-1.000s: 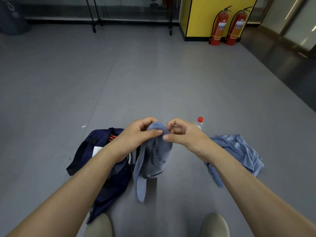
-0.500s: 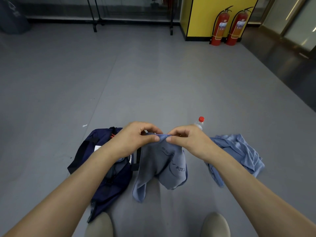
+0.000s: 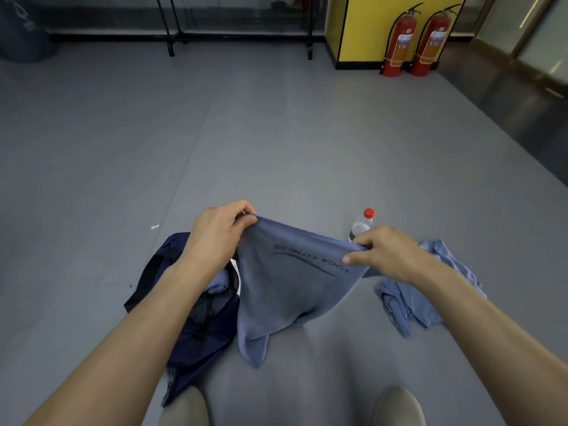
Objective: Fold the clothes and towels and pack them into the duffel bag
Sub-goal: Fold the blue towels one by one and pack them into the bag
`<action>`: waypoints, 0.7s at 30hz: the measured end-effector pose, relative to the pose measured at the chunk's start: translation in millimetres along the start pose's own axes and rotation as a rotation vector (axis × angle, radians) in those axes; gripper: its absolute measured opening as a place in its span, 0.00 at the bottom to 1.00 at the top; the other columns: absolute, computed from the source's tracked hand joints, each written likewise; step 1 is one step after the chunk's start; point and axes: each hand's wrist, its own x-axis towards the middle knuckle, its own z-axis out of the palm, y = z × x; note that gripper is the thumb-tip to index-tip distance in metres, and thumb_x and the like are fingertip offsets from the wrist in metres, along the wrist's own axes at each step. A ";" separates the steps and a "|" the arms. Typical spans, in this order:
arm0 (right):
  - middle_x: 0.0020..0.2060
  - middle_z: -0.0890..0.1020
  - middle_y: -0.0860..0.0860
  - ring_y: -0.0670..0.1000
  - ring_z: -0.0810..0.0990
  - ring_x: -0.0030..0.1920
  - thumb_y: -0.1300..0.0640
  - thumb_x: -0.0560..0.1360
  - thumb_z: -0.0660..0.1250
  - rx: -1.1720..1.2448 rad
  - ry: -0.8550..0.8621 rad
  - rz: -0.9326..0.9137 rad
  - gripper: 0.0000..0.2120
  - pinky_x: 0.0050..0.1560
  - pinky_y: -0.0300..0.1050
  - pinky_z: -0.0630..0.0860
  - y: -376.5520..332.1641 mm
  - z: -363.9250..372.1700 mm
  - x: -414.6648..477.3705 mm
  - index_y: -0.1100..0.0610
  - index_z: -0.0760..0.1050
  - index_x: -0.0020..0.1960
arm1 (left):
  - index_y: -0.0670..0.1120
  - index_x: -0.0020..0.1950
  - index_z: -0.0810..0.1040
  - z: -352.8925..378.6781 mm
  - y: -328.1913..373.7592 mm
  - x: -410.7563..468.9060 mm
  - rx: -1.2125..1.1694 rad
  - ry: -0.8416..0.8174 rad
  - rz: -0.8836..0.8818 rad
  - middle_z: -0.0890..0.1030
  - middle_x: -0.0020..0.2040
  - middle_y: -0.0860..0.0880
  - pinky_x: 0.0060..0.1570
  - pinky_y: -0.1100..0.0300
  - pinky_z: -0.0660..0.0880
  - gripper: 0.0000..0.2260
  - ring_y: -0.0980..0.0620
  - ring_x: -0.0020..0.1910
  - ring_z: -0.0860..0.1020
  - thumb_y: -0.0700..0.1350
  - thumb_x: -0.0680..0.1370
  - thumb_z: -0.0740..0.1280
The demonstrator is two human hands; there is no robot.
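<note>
A blue-grey towel (image 3: 285, 290) with dark printed lettering hangs in front of me, stretched along its top edge between both hands. My left hand (image 3: 219, 232) pinches its left corner and my right hand (image 3: 385, 252) pinches its right corner. Its lower end dangles above the floor. A navy duffel bag (image 3: 196, 321) lies open on the floor under my left forearm, with some blue cloth inside it. A crumpled light blue garment (image 3: 421, 299) lies on the floor to the right, partly behind my right arm.
A clear water bottle with a red cap (image 3: 361, 224) stands just beyond my right hand. Two red fire extinguishers (image 3: 415, 41) stand against a yellow panel at the far right. A metal rack's legs (image 3: 172, 35) rise at the back. My two shoes (image 3: 184, 407) show at the bottom edge.
My hands have moved apart, from nearly touching to wide, spreading the bunched towel out flat so that its printed lettering shows.
</note>
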 end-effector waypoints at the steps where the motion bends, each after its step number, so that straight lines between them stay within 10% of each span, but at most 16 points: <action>1: 0.24 0.64 0.45 0.46 0.64 0.26 0.49 0.74 0.73 -0.015 0.002 0.013 0.24 0.27 0.37 0.60 5.4 -2.8 2.3 0.54 0.63 0.29 | 0.52 0.46 0.80 2.3 -5.0 2.9 0.000 -0.004 -0.011 0.80 0.34 0.56 0.43 0.54 0.74 0.05 0.50 0.38 0.79 0.45 0.80 0.67; 8: 0.35 0.80 0.49 0.57 0.80 0.43 0.52 0.79 0.66 -0.122 0.285 0.060 0.09 0.41 0.47 0.70 17.2 -8.8 36.7 0.50 0.77 0.40 | 0.53 0.44 0.83 23.5 -31.6 24.9 -0.002 0.027 -0.070 0.82 0.34 0.56 0.45 0.52 0.76 0.06 0.52 0.38 0.80 0.47 0.79 0.68; 13: 0.32 0.83 0.47 0.45 0.82 0.31 0.57 0.78 0.62 0.089 0.512 0.112 0.09 0.40 0.37 0.71 7.7 -32.6 74.4 0.47 0.79 0.45 | 0.49 0.47 0.82 21.4 -27.4 73.4 -0.073 0.122 -0.100 0.81 0.38 0.51 0.45 0.51 0.75 0.05 0.45 0.43 0.79 0.47 0.79 0.68; 21: 0.44 0.85 0.50 0.59 0.83 0.48 0.52 0.75 0.62 0.078 0.773 -0.074 0.11 0.53 0.57 0.79 -10.3 -125.9 90.6 0.48 0.83 0.50 | 0.45 0.49 0.82 -20.4 27.0 136.0 -0.095 0.328 0.102 0.79 0.40 0.53 0.40 0.62 0.64 0.05 0.51 0.41 0.74 0.44 0.80 0.67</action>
